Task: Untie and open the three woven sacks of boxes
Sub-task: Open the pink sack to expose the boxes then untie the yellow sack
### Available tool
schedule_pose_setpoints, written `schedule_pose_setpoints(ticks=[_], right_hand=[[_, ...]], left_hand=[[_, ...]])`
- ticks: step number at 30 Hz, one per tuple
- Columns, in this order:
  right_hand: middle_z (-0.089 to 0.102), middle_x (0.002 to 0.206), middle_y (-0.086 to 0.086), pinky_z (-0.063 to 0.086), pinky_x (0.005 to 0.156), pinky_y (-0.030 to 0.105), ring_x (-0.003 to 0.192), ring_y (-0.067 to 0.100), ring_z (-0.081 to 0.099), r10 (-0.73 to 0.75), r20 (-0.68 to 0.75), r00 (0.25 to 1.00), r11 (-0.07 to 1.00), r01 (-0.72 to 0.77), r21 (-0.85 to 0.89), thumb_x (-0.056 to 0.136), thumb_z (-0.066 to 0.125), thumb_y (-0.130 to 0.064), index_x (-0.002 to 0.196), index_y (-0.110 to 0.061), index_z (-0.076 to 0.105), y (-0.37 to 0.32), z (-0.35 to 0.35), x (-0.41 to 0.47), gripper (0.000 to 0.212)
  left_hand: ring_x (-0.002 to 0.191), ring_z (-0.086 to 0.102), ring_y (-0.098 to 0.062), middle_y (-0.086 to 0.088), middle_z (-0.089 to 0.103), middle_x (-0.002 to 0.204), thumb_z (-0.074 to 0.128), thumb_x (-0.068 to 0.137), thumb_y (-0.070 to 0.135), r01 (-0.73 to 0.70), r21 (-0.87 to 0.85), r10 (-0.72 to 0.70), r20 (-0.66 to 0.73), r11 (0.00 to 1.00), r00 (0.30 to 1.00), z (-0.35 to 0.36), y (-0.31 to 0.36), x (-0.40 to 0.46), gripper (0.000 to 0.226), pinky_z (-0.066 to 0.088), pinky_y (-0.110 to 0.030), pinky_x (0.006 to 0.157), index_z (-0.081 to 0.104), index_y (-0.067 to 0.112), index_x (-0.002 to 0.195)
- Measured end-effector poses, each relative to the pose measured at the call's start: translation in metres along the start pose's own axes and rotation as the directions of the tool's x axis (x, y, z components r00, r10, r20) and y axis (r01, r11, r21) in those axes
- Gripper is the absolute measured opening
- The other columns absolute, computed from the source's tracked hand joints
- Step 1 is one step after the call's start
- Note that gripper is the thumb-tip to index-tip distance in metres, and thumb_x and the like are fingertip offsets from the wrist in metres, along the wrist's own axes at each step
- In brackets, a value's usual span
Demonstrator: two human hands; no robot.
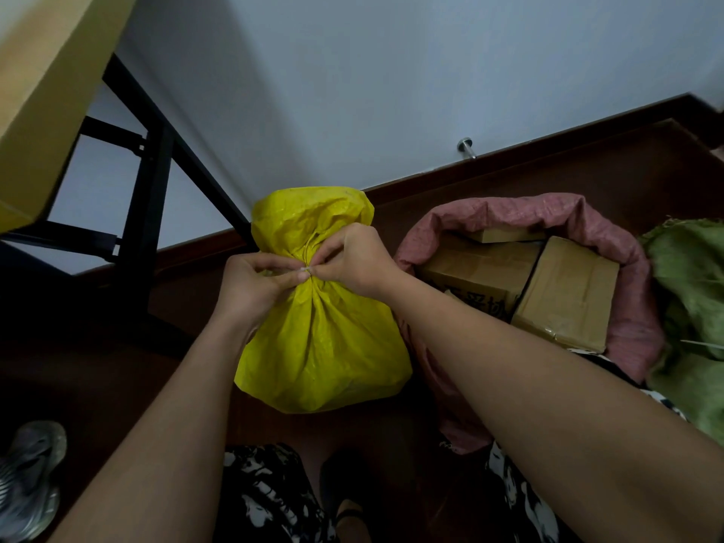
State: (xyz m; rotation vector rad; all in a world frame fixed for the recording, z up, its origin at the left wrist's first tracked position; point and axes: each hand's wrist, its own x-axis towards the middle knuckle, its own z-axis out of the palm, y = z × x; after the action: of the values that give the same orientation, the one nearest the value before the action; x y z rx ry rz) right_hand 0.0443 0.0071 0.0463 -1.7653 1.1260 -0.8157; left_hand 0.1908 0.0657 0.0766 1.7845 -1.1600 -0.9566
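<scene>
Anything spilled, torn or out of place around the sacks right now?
Nothing stands out. The yellow sack is tied and intact, both hands at its knot; the pink sack is open, its boxes inside.

- Left hand (256, 282) and right hand (354, 264): both bare; no gloves, rings or watch in view; short nails, one thumbnail catching pale light
- Forearms: bare up to the frame edge; no sleeve or cuff showing on either
- Garment (266, 499) over the legs: black cloth with an irregular white blotched print; seen at lower centre and again at lower right beneath the right forearm
- Footwear (346, 503): dark shoe with a strap across the foot; detail lost in shadow
</scene>
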Motion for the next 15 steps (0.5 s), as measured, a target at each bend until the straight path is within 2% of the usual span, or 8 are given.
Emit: schedule_pose_setpoints(ticks=[3, 6, 10, 13, 15], right_hand=[[0.074, 0.075, 0.007, 0.048, 0.062, 0.020, 0.064, 0.001, 0.059, -0.006, -0.008, 1.000, 1.000, 0.006, -0.001, 0.071, 0.079, -0.007, 0.078, -0.006, 0.078, 0.0000, -0.0006, -0.0005, 0.007], [0.072, 0.072, 0.006, 0.042, 0.057, 0.009, 0.051, -0.010, 0.053, 0.012, -0.020, 1.000, 0.999, -0.011, 0.039, 0.071, 0.079, -0.006, 0.079, -0.004, 0.078, 0.0021, -0.0011, -0.0001, 0.009], [0.062, 0.060, -0.009, 0.041, 0.061, 0.013, 0.049, -0.011, 0.051, 0.075, 0.003, 0.997, 0.990, -0.075, 0.116, 0.071, 0.080, -0.006, 0.081, -0.004, 0.078, 0.0074, -0.0010, 0.0014, 0.010], [0.059, 0.060, -0.014, 0.039, 0.060, 0.012, 0.051, -0.010, 0.051, 0.093, -0.004, 0.996, 0.986, -0.091, 0.138, 0.072, 0.080, -0.006, 0.081, -0.004, 0.077, 0.0085, -0.0014, 0.0010, 0.010], [0.059, 0.061, -0.014, 0.039, 0.060, 0.014, 0.052, -0.009, 0.052, 0.068, 0.004, 0.998, 0.994, -0.068, 0.088, 0.073, 0.079, -0.007, 0.081, -0.005, 0.077, 0.0048, -0.0024, 0.0014, 0.008]], left_hand=[[0.063, 0.063, -0.007, 0.008, 0.068, 0.060, 0.082, 0.070, 0.013, -0.013, 0.007, 0.013, -0.020, 1.000, 1.000, 0.0013, 0.0005, -0.0002, 0.011, 0.053, -0.023, 0.064, 0.076, 0.014, 0.079], [0.070, 0.066, -0.011, 0.004, 0.071, 0.070, 0.082, 0.070, 0.015, -0.008, 0.014, 0.009, -0.022, 1.000, 1.000, -0.0005, -0.0002, 0.0007, 0.011, 0.055, -0.027, 0.071, 0.076, 0.017, 0.079], [0.075, 0.070, -0.013, -0.003, 0.073, 0.081, 0.082, 0.070, 0.014, 0.011, -0.010, -0.011, -0.029, 1.000, 1.000, -0.0026, 0.0000, -0.0009, 0.013, 0.057, -0.024, 0.070, 0.076, 0.016, 0.081], [0.070, 0.070, -0.009, 0.000, 0.073, 0.076, 0.081, 0.070, 0.012, 0.024, -0.029, -0.025, -0.031, 0.999, 0.999, -0.0029, 0.0003, -0.0007, 0.013, 0.057, -0.021, 0.067, 0.075, 0.015, 0.081], [0.066, 0.069, -0.006, 0.002, 0.072, 0.072, 0.081, 0.070, 0.012, 0.023, -0.026, -0.023, -0.031, 0.999, 0.999, -0.0026, 0.0009, -0.0004, 0.012, 0.055, -0.019, 0.063, 0.075, 0.014, 0.081]])
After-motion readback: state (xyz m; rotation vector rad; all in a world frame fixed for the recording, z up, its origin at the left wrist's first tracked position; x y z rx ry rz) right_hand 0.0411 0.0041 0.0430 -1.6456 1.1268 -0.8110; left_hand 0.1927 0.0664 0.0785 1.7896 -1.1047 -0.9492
